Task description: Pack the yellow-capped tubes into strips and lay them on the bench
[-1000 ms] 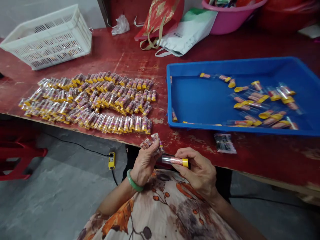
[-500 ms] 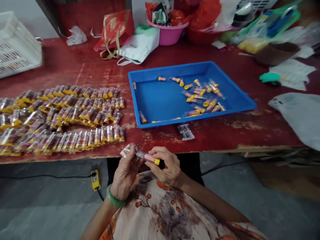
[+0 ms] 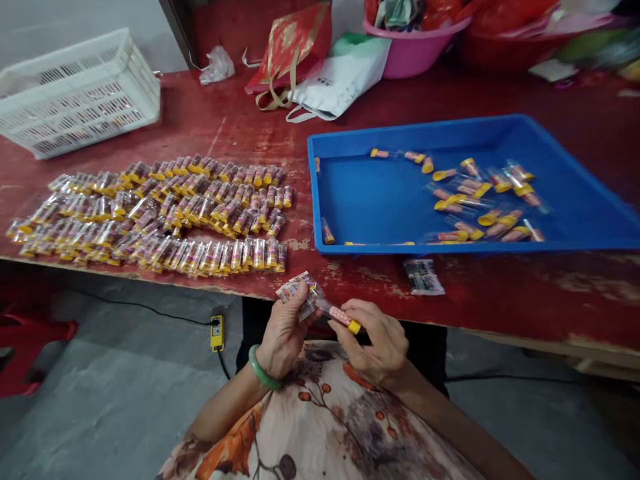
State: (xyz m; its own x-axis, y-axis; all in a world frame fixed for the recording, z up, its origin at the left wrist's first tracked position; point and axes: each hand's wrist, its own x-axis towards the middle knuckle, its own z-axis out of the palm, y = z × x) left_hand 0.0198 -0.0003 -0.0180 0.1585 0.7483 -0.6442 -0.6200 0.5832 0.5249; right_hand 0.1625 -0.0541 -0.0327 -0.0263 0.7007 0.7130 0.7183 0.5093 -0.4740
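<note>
My left hand [image 3: 286, 333], with a green bangle on the wrist, pinches several small printed clear plastic wrappers [image 3: 294, 285] between thumb and fingers. In my right hand [image 3: 379, 341] is a clear tube [image 3: 341, 316] of pinkish pieces with a yellow cap. Thumb and fingers grip it near the capped end. The tube's other end meets the wrappers at my left hand; whether it is inside one I cannot tell. Beyond the hands, a blue tray [image 3: 345, 190] holds several similar yellow-capped tubes. Many wrapped tubes [image 3: 220, 257] lie in rows on the left.
The red table [image 3: 260, 143] has a worn front edge. A small printed packet [image 3: 424, 277] lies before the tray. Behind are a white crate [image 3: 95, 100], a red bag [image 3: 295, 47], a white bag [image 3: 345, 77] and a pink basin [image 3: 413, 50]. A yellow power socket [image 3: 217, 333] is below.
The view has swung left, so the things on the table appear farther right and more of the crate shows. Both hands keep their grip; the wrappers now look more fanned out.
</note>
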